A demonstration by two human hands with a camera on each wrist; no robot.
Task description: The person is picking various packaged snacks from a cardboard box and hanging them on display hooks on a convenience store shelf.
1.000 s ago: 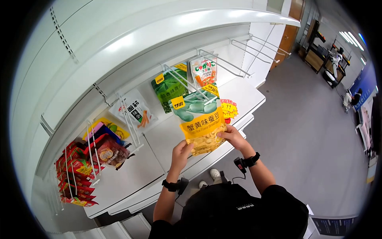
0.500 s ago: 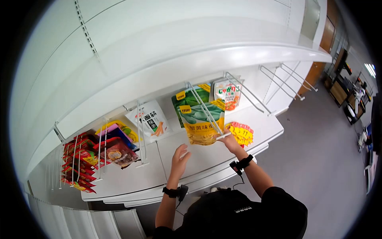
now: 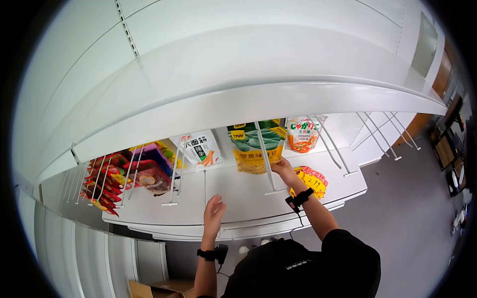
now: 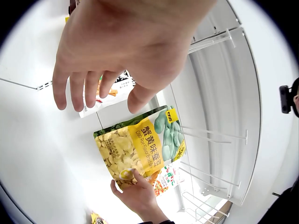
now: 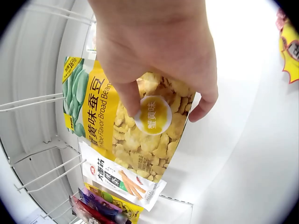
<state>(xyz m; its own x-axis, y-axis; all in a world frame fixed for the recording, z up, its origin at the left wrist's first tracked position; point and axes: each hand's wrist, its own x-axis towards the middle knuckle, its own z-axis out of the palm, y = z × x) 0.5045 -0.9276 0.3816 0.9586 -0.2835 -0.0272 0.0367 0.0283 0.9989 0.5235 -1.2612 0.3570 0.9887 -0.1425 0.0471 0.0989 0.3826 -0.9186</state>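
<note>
— What's the right grip (image 3: 286,173) doing?
— It's pinching the Crab Roe Flavor Broad Bean bag (image 3: 245,158) by a lower corner, thumb on the front beside the round seal (image 5: 153,115).

— And the left grip (image 3: 212,213)?
— Wide and holding nothing, near the front edge of the white shelf (image 3: 238,198).

— Where's the bag?
— Upright toward the shelf's back edge, behind a hook prong (image 3: 265,158). I can't tell if its base touches the shelf. A green bag (image 4: 110,128) is behind it, a white snack pouch (image 3: 204,149) to its left and a potato-stick pouch (image 3: 302,136) to its right.

— What else is on the shelf?
— A yellow-and-red price tag (image 3: 313,181) marked 2.99 toward the right end, and red packets (image 3: 102,184) bunched at the left end. A curved upper shelf (image 3: 258,99) hangs over everything.

— And the room?
— Grey floor (image 3: 387,208) off to the right, an open cardboard box (image 3: 161,289) down at the lower left.

— How does the bag look?
— Yellow, with pale-green pods printed at the top, dark lettering across the middle, golden beans below. The seal's yellow, rimmed in white.
</note>
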